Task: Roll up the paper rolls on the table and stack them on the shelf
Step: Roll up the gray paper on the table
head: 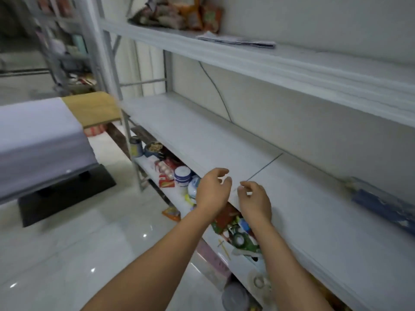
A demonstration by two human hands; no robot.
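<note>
Looks like a storeroom or a shop's back room: tall white metal shelving (202, 135) along the wall, snack packets (193, 16) piled up top, tins and jars (182, 175) crowded below, glossy tiled floor (89, 254).

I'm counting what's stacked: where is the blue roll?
In the head view the blue roll lies far right on the middle shelf, near the back wall.

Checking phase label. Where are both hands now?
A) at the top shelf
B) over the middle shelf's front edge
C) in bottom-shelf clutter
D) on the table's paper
B: left hand and right hand hover side by side over the middle shelf front edge.
</note>
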